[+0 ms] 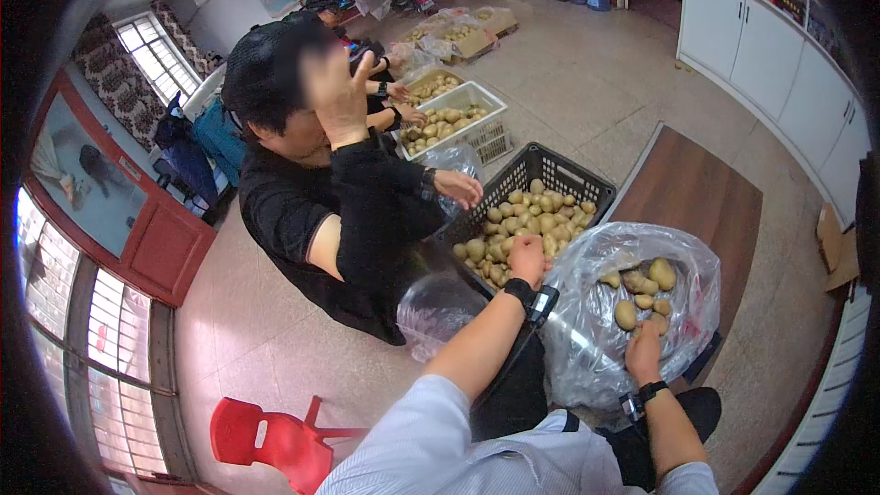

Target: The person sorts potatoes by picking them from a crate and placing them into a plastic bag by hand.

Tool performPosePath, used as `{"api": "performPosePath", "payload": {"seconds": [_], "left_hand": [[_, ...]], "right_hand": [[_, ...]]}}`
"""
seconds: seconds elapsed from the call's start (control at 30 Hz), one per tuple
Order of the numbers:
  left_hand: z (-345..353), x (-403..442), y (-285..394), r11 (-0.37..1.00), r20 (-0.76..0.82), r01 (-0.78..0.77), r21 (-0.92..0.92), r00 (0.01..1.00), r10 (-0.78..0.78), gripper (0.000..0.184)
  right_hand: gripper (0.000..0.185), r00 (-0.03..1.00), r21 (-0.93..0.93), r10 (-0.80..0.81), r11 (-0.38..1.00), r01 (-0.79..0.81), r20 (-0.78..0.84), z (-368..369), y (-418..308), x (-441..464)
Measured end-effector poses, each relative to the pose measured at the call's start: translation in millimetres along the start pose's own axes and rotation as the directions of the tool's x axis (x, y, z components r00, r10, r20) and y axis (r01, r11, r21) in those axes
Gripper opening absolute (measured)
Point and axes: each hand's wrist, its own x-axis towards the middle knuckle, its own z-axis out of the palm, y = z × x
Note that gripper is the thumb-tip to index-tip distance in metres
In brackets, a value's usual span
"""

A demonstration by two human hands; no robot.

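Note:
My left hand (528,260) is at the near side of a black plastic crate (600,194) full of potatoes (541,211). Its fingers are curled down against the potatoes, and what they hold, if anything, is hidden. My right hand (644,353) reaches inside a clear plastic bag (587,335), its fingers closed on a small potato (659,322). Several more potatoes lie loose in the bag, among them a round potato (625,314) and a larger potato (662,272). The bag stands open to the right of the crate.
A co-worker (302,192) in black sits at the crate's left, one hand (456,188) over its edge, the other raised to the face. Beyond are a white crate (495,101) of potatoes and other people's hands. A brown board (687,183) lies right; a red chair (275,445) stands lower left.

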Motion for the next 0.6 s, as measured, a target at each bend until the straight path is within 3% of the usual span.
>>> {"api": "performPosePath", "payload": {"seconds": [0.1,0.17,0.2,0.27,0.33,0.37,0.43,0.5,0.57,0.6], "left_hand": [[15.4,-8.9,-2.4,1.0,-0.003,-0.014,0.009,1.0,0.014,0.026],[21.9,-21.1,6.2,0.995,0.088,0.017,0.097,0.996,-0.026,0.024],[23.0,-24.4,4.2,0.995,0.07,0.039,0.097,0.996,-0.046,0.024],[20.8,-22.7,-4.2,0.987,0.283,0.084,0.14,0.951,-0.122,0.027],[20.6,-41.4,5.8,0.98,0.324,0.103,0.171,0.933,-0.155,0.029],[27.7,-46.6,11.8,0.976,0.388,0.101,0.194,0.905,-0.171,0.03],[34.9,-46.6,8.4,0.968,0.449,0.093,0.231,0.873,-0.191,0.033],[37.1,-50.1,7.6,0.945,0.518,0.131,0.298,0.81,-0.275,0.037],[40.8,-62.2,23.0,0.935,0.536,0.123,0.334,0.791,-0.295,0.041],[41.4,-66.5,31.1,0.92,0.577,0.164,0.356,0.736,-0.354,0.04]], "right_hand": [[0.031,0.999,0.02,-0.019,1.0,0.02,-0.032,8.2,3.7,1.3],[0.032,0.998,0.039,-0.045,0.998,0.046,-0.037,10.1,2.6,7.4],[0.032,0.999,0.114,-0.029,0.993,0.033,-0.033,11.1,1.5,9.2],[0.032,1.0,0.194,-0.015,0.981,0.014,0.005,6.5,-16.2,13.7],[0.03,0.991,0.406,0.101,0.904,-0.13,0.093,-21.3,-62.2,23.8],[0.03,0.99,0.405,0.108,0.905,-0.133,0.085,-26.2,-79.9,32.2],[0.03,0.914,0.482,0.19,0.801,-0.355,0.357,-42.7,-97.0,43.3],[0.031,0.972,0.45,0.046,0.881,-0.148,0.229,-12.1,-77.9,52.5],[0.03,0.977,0.403,0.039,0.907,-0.123,0.209,-6.8,-90.2,60.2],[0.029,0.976,0.359,0.014,0.928,-0.094,0.219,-4.8,-100.5,63.4]]}}
